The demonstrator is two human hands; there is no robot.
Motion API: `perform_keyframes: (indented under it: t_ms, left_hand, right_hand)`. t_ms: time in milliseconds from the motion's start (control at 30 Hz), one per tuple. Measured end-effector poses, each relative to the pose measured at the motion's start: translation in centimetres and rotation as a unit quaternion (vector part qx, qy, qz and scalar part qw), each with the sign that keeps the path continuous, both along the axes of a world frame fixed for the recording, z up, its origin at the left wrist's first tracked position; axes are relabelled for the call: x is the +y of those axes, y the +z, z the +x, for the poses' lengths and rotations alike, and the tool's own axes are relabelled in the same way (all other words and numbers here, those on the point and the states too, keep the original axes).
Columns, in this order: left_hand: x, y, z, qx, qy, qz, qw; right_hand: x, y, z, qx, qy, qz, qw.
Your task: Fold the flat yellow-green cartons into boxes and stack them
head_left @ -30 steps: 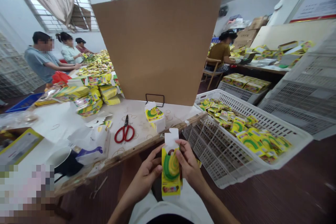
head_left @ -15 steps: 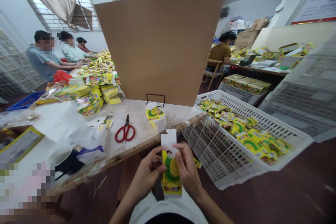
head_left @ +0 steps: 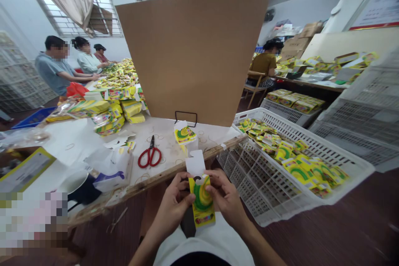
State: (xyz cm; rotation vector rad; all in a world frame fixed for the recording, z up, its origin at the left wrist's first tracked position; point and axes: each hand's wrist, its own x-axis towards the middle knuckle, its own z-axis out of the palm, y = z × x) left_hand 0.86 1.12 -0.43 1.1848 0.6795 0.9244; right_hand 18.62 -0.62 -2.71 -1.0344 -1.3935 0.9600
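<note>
Between my two hands, over my lap, is a small yellow and green printed carton (head_left: 202,199) with a white flap standing up at its top. My left hand (head_left: 176,199) pinches its left edge, thumb on the printed front. The right edge is held by my right hand (head_left: 226,193), its fingers near the base of the flap. A small stack of similar flat cartons (head_left: 186,136) lies on the table just beyond. Red-handled scissors (head_left: 150,153) rest to the left of that stack.
A white plastic crate (head_left: 264,178) filled with yellow cartons stands at my right. A large brown cardboard sheet (head_left: 193,54) rises behind a black wire stand (head_left: 186,118). A dark mug (head_left: 79,187) sits near the table's left front edge. Several people work farther off.
The carton has tilted slightly, its flap leaning left and its lower end drawn up. Its top has widened a little between my fingers. Both hands keep hold.
</note>
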Motion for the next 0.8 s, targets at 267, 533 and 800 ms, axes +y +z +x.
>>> perform_keyframes:
  t_ms: [267,533,800]
  left_hand:
    - [-0.6,0.3,0.3,0.002,-0.018,-0.014,1.000]
    - [0.1,-0.1,-0.2,0.033,-0.040,-0.017,0.998]
    - [0.1,-1.0,0.2,0.108,0.033,0.039,0.993]
  right_hand:
    - [0.3,0.6,1.1,-0.083,0.014,0.011,0.996]
    - [1.0,0.1,0.8,-0.061,-0.086,0.026,0.994]
    - [2.0,1.9,2.1,-0.116,0.060,-0.048,0.990]
